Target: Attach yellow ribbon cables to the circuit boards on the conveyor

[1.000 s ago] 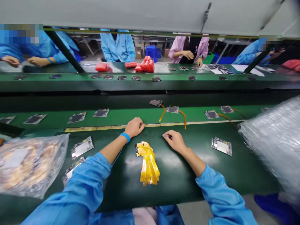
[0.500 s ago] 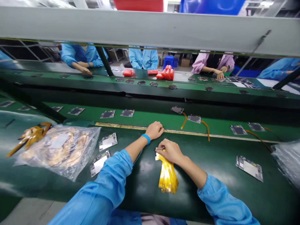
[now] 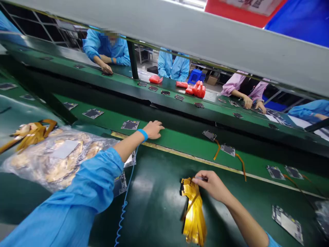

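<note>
My left hand [image 3: 153, 130], with a blue wrist strap and coiled cord, reaches over the green conveyor belt [image 3: 177, 139], fingers stretched out and palm down. Beside it lies a circuit board [image 3: 130, 125]; whatever is under the palm is hidden. My right hand [image 3: 212, 185] pinches the dark end of a flex ribbon cable [image 3: 191, 206], whose strip slants across a fanned bundle of golden flex cables [image 3: 196, 223] on the dark green bench. Two more boards [image 3: 120, 184] lie partly hidden behind my left forearm.
A clear plastic bag [image 3: 64, 154] of copper-coloured parts lies at left, beside loose flex cables [image 3: 36, 135]. Boards with ribbons attached [image 3: 228, 150] sit on the belt at right. Another board [image 3: 288, 223] rests on the bench. Co-workers [image 3: 108, 51] sit across the line under a shelf beam [image 3: 154, 31].
My left hand has moved from near the right hand, left and forward over the belt. My right hand now lifts one cable end beside the bundle. The camera view has tilted and shifted.
</note>
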Motion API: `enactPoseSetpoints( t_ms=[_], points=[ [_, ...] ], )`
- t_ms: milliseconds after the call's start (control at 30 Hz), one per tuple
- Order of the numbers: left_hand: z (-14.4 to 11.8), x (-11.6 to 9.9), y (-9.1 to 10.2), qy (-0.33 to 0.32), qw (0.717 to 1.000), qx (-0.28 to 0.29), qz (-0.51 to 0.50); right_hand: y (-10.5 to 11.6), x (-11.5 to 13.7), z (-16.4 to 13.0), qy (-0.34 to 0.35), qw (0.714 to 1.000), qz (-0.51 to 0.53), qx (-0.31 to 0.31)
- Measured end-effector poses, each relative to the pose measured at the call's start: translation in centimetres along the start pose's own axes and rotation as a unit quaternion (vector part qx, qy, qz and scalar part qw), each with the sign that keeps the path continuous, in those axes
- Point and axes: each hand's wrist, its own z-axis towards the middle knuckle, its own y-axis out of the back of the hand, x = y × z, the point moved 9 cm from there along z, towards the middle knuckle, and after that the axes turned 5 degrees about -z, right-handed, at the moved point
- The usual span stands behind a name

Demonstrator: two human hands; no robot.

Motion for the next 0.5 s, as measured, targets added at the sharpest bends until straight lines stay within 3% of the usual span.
enactPoseSetpoints(
  t_ms=[67,167,300,500],
  points=[
    [-0.1,2.7,-0.6,0.021,0.999,0.036,0.018,0.9,0.9,0.8,0.008,1.000,0.009,0.001],
    [-0.2,4.1,-1.2,0.023,0.998,0.059,0.015,2.0,2.3,3.0,0.032,0.999,0.012,-0.007],
    [-0.3,3.0,-1.1,-0.008,0.999,0.040,0.012,1.9,3.2,6.7,0.054,0.998,0.019,-0.012],
    [-1.0,1.1,-1.2,-0.058,0.998,0.007,-0.015,-0.1,3.1,13.1,0.048,0.998,0.048,-0.011]
  ],
)
